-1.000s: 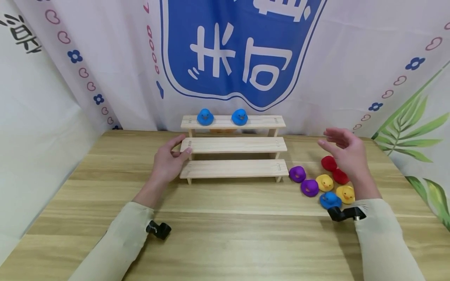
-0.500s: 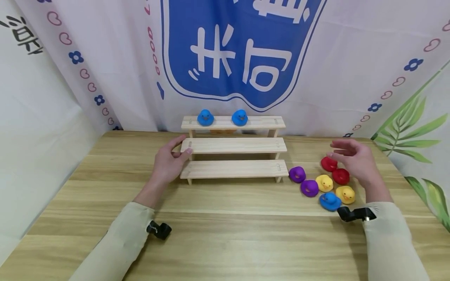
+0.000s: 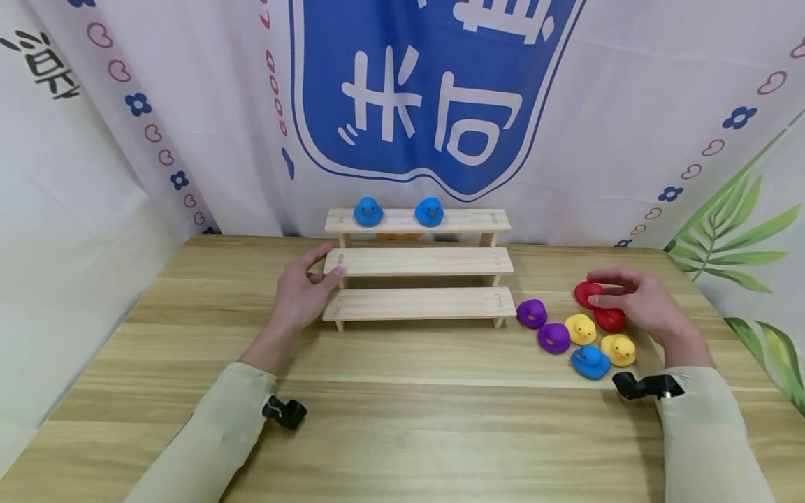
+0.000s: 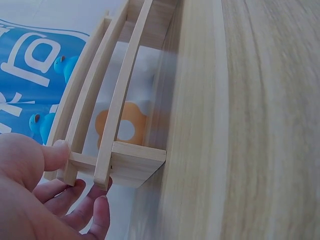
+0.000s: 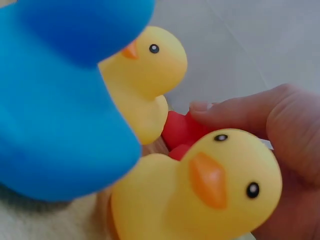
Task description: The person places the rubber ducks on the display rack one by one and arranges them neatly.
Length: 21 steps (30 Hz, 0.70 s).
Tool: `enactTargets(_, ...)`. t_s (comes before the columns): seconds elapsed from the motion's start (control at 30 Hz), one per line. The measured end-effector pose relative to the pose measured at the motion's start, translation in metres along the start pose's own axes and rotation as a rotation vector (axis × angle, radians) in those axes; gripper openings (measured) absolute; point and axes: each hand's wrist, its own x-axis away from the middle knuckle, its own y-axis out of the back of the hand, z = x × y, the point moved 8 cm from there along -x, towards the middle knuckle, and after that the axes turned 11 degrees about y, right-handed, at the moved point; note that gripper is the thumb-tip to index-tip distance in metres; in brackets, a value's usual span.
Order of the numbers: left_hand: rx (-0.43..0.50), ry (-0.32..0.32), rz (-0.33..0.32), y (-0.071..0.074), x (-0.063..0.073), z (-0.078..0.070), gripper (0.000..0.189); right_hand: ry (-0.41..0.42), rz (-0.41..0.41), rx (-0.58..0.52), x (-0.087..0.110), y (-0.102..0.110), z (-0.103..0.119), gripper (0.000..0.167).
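We've got our left hand (image 3: 303, 290) pinching the three-tier wooden shelf (image 3: 420, 261) at its left end — right of it, our right hand (image 3: 648, 306) pinches a red rubber duck (image 3: 583, 294).

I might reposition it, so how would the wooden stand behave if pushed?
The wooden stand is probably stiff, given its straight boards. Its wide, stepped shape suggests sliding rather than tipping. Blue ducks on its top board might wobble.

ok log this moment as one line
left hand: grips wooden rack by its left end | right hand: at far red duck, grip unclear | top shelf: two blue ducks
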Motion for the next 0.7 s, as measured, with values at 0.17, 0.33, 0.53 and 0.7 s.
enactTargets(0.17, -0.004, -0.007, 0.0, 0.0003, 0.0, 0.0005, 0.06, -0.011, -0.004, 0.012, -0.0012, -0.0002, -0.0035, 0.065)
enactTargets(0.33, -0.006, -0.009, -0.002, -0.0004, -0.0005, 0.0017, 0.059, -0.028, 0.001, 0.046, 0.0001, 0.0007, -0.006, 0.074)
enactTargets(0.53, 0.009, -0.013, 0.005, -0.0033, -0.0024, -0.0009, 0.059, -0.032, -0.001, 0.127, 0.0023, 0.0046, -0.007, 0.078)
enactTargets(0.7, 0.007, 0.012, -0.001, -0.0008, -0.0011, 0.0014, 0.06, -0.032, -0.016, 0.157, -0.0011, 0.0028, -0.0033, 0.081)
